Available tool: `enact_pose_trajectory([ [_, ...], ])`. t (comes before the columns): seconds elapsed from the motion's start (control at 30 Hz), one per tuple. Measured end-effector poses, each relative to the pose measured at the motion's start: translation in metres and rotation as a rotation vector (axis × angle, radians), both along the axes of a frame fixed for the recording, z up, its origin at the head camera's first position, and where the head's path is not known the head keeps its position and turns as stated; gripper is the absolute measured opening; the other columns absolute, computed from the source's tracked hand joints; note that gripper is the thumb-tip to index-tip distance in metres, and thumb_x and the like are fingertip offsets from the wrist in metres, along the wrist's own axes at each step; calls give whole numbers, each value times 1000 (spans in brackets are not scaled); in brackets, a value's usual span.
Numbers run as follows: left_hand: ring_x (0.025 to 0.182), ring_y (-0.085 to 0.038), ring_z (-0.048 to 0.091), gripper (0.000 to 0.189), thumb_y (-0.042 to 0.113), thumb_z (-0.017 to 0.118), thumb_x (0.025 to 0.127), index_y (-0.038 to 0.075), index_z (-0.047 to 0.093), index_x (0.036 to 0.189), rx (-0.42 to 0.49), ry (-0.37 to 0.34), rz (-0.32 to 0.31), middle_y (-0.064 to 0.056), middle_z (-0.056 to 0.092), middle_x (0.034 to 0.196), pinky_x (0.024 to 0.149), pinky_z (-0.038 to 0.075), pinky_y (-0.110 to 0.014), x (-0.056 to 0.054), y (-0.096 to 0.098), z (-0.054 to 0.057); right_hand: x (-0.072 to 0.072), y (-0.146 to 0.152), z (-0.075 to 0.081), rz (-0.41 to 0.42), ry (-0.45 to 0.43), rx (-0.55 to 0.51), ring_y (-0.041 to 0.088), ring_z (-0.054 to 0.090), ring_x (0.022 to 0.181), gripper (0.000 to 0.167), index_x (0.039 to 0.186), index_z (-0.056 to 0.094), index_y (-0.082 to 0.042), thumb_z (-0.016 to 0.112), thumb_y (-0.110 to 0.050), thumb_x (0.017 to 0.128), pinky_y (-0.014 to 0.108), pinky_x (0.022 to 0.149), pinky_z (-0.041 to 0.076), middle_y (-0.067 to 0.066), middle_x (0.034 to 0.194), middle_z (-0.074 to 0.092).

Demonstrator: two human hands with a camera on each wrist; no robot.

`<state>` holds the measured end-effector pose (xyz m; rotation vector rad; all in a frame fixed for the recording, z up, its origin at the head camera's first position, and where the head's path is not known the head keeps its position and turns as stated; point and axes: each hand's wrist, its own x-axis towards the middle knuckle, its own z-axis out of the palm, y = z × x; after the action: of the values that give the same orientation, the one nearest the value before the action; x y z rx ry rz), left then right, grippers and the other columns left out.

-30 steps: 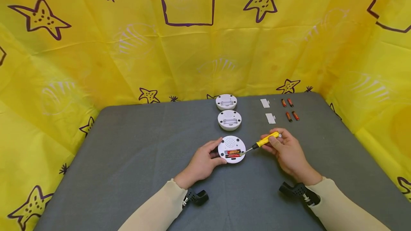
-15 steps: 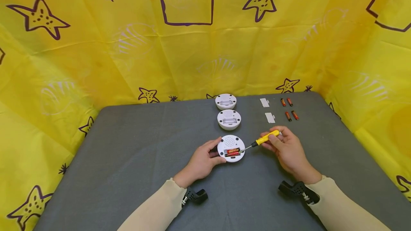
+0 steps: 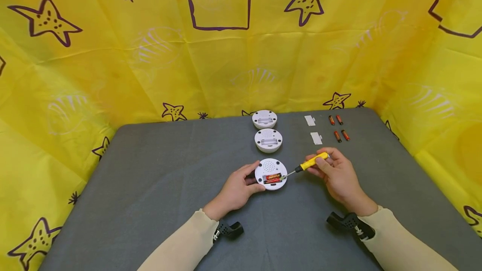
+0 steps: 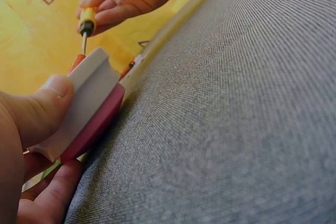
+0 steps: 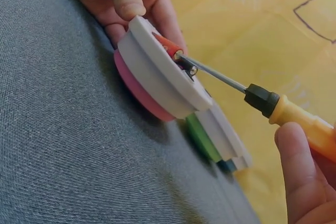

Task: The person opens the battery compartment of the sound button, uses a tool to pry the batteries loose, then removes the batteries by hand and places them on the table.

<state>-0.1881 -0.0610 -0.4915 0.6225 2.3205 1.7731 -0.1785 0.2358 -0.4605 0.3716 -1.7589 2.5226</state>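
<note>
My left hand [image 3: 238, 188] grips a round white device [image 3: 269, 166] by its left edge, thumb on the near side. The device lies base up, with a speaker grille, dark feet and a pink underside that shows in the wrist views. Two red batteries [image 3: 272, 178] sit in its open compartment; one [image 5: 169, 45] is tilted up at its end in the right wrist view. My right hand [image 3: 337, 179] holds a yellow-handled screwdriver [image 3: 313, 162] between thumb and fingers. Its metal tip meets the raised battery end at the compartment's right side.
Behind the held device stand two similar white devices, a nearer one [image 3: 268, 142] and a farther one [image 3: 265, 119], both with uncovered battery bays. To the right lie two white battery covers [image 3: 316, 138] and several loose red batteries [image 3: 345, 135]. Yellow patterned cloth [image 3: 226, 66] walls the grey table [image 3: 180, 170].
The battery under the screwdriver tip has tilted slightly within the compartment. Both hands keep their grips and nearly the same places; the view has shifted a little.
</note>
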Motion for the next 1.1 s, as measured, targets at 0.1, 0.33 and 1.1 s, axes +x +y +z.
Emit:
enact_pose_trajectory([
  [0.1, 110, -23, 63, 74, 5, 80, 84, -2, 44, 148, 1, -8, 3, -15, 52, 139, 90, 52, -28, 0, 0, -1, 0, 3, 2, -11, 12, -20, 27, 70, 95, 20, 116, 44, 12, 53, 2, 101, 39, 79, 57, 18, 107, 71],
  [0.33, 111, -28, 63, 74, -3, 78, 83, -5, 42, 147, -7, -26, 10, -19, 51, 140, 91, 52, -37, 0, 1, 1, -2, 10, 8, -9, 24, -72, 27, 70, 94, 12, 113, 54, 2, 52, 3, 102, 38, 80, 57, 19, 107, 71],
  [1.1, 108, -20, 64, 75, 6, 80, 84, -1, 43, 149, -22, -1, 8, -14, 52, 140, 88, 52, -25, 2, 0, 0, -27, 160, 41, 114, -247, -46, 22, 69, 98, 23, 119, 51, -9, 43, 7, 104, 28, 80, 56, 6, 113, 71],
])
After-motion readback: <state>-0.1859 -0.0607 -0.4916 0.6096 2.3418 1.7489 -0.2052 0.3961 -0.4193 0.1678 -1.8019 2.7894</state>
